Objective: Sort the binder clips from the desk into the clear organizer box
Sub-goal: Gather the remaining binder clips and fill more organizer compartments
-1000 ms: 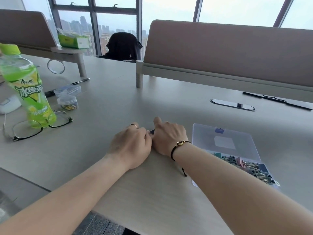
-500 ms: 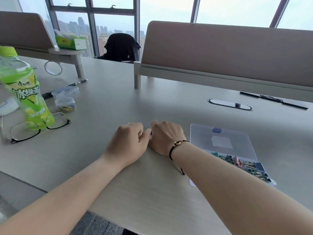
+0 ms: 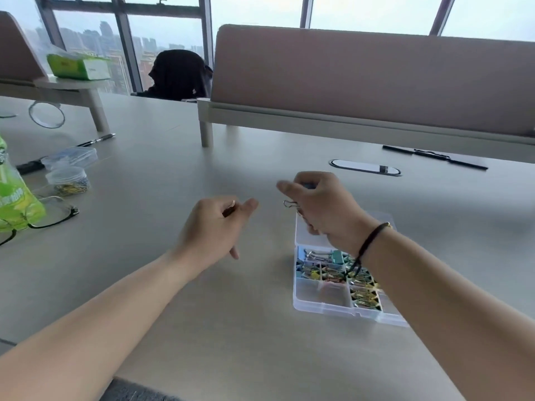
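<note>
The clear organizer box lies on the desk at the right, its lid folded open flat behind it. Several coloured binder clips fill its far and middle compartments; the near left ones look empty. My right hand hovers over the lid, shut on a binder clip whose wire loop sticks out to the left. My left hand floats left of the box with curled fingers and a ring; a dark shape sits by the thumb, unclear.
A green drink bottle and glasses sit at the far left, with two small clear containers of paper clips and a pen behind. A desk divider and cable grommet lie beyond the hands.
Both hands have lifted off the desk and parted. My right hand rose toward the box with a clip; my left drew back to the left. The view tilted down.
</note>
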The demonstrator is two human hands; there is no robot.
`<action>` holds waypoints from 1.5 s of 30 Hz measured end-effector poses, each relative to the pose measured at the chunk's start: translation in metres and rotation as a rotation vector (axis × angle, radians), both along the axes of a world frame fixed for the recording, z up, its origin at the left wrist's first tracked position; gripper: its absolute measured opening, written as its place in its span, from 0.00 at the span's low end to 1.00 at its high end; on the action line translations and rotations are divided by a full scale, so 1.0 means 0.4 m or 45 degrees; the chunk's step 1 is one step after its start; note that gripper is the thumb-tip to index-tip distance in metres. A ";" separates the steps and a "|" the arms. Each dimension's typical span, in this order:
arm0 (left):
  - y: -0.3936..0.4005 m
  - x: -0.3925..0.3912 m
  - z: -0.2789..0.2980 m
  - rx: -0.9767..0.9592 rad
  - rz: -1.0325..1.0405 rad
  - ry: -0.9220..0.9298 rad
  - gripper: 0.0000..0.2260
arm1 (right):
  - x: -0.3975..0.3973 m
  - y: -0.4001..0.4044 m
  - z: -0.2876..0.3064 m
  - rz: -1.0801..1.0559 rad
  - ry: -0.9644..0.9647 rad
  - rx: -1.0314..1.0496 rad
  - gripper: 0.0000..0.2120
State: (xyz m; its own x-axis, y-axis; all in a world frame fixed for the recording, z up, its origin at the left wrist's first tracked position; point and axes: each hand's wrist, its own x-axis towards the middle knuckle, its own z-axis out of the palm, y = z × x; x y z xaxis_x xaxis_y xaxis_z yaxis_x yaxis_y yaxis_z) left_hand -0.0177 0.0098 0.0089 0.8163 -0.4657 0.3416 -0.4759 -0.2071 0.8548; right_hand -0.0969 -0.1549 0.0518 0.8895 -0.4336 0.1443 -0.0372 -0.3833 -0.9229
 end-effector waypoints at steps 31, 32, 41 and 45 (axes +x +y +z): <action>-0.312 -0.272 0.092 0.514 -0.549 -0.774 0.12 | -0.278 -0.184 -0.047 -0.397 -0.390 0.629 0.17; -0.308 -0.272 0.088 0.510 -0.548 -0.847 0.11 | -0.279 -0.186 -0.045 -0.397 -0.360 0.580 0.16; -0.267 -0.217 0.071 0.242 -0.574 -0.931 0.06 | -0.326 -0.250 -0.007 -0.361 -0.129 0.624 0.12; -0.266 -0.223 0.069 0.222 -0.626 -0.925 0.05 | -0.361 -0.295 -0.007 -0.238 -0.051 0.987 0.09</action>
State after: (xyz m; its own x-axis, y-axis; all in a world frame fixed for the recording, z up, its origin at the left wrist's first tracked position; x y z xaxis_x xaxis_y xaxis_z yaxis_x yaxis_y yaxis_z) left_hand -0.1068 -0.0964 0.0366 0.1204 -0.7999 0.5880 -0.9569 0.0642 0.2834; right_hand -0.2414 -0.2727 0.0490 0.7928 -0.5648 -0.2293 0.0014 0.3779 -0.9259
